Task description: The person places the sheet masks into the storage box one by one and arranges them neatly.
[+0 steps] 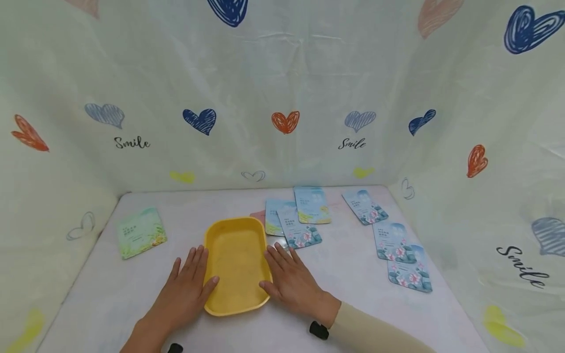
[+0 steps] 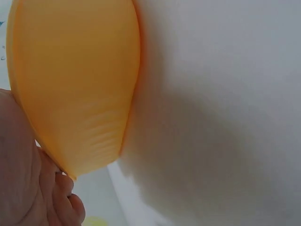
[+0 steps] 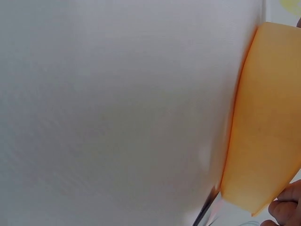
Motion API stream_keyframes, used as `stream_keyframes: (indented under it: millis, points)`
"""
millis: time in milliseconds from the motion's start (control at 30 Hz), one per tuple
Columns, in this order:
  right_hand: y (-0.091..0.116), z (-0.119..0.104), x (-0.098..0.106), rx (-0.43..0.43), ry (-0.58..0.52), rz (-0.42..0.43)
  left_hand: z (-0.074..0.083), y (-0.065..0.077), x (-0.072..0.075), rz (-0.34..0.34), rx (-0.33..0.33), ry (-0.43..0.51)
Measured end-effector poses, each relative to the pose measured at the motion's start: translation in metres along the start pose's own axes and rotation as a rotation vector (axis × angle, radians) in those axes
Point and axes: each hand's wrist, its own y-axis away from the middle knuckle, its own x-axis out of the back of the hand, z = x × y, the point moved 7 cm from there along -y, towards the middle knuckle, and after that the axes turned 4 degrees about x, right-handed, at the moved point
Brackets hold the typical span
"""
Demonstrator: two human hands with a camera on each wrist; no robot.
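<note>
A yellow tray lies on the white table, empty inside. My left hand lies flat beside its left rim, fingers straight, thumb touching the rim. My right hand lies flat against the right rim, thumb at the tray's near corner. In the left wrist view the tray's outer wall fills the left, with my fingers below it. The right wrist view shows the tray wall at the right and a fingertip in the corner.
Several blue flowered sachets lie behind and right of the tray, one overlapping group and others toward the right wall. A green sachet lies at the far left. Heart-printed cloth walls close in three sides.
</note>
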Motion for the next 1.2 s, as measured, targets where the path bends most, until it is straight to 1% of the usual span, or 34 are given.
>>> stream_keyframes:
  millis: [67, 167, 233, 300, 367, 467, 533, 600, 667, 700, 733, 833, 933, 1000, 1100, 1200]
  points:
    - [-0.002, 0.001, 0.0, -0.018, 0.016, 0.001, -0.001, -0.004, 0.002, 0.001, -0.008, -0.022]
    - [-0.006, 0.001, 0.0, -0.044, 0.042, 0.005, 0.0, -0.008, 0.005, 0.04, -0.008, -0.087]
    - [-0.01, 0.001, -0.001, -0.061, 0.053, 0.005, 0.001, -0.007, 0.007, 0.046, 0.017, -0.126]
    - [-0.014, 0.0, -0.002, -0.071, 0.07, 0.008, 0.003, -0.003, 0.007, 0.05, 0.042, -0.148]
    - [-0.017, -0.002, -0.002, -0.084, 0.076, 0.003, 0.006, 0.004, 0.006, 0.048, 0.059, -0.144]
    - [-0.02, -0.002, -0.002, -0.093, 0.099, 0.0, 0.008, 0.011, 0.003, 0.058, 0.053, -0.108]
    - [-0.024, 0.0, -0.001, -0.094, 0.103, -0.012, 0.007, 0.011, 0.002, 0.08, 0.034, -0.094]
    - [-0.028, 0.007, 0.002, -0.081, 0.089, -0.025, 0.005, 0.008, 0.001, 0.082, 0.029, -0.082]
    - [-0.034, 0.02, 0.005, -0.079, 0.064, -0.03, 0.003, 0.005, 0.0, 0.081, 0.027, -0.086]
    - [-0.037, 0.03, 0.007, -0.09, 0.053, -0.033, 0.003, 0.005, 0.0, 0.077, 0.031, -0.088]
    - [-0.041, 0.041, 0.008, -0.105, 0.045, -0.033, 0.003, 0.005, 0.0, 0.065, 0.04, -0.084]
    - [-0.051, 0.079, 0.006, -0.163, 0.063, -0.028, 0.002, 0.005, 0.001, 0.067, 0.04, -0.075]
    - [-0.061, 0.108, -0.003, -0.196, 0.08, -0.083, 0.0, 0.006, 0.0, 0.05, 0.047, -0.047]
    - [-0.064, 0.121, -0.012, -0.205, 0.08, -0.156, -0.001, 0.007, -0.001, 0.046, 0.044, -0.029]
    - [-0.06, 0.136, -0.021, -0.24, 0.052, -0.247, -0.001, 0.006, -0.002, 0.04, 0.037, -0.011]
    - [-0.045, 0.155, -0.02, -0.296, 0.021, -0.289, 0.0, 0.005, -0.002, 0.044, 0.03, -0.008]
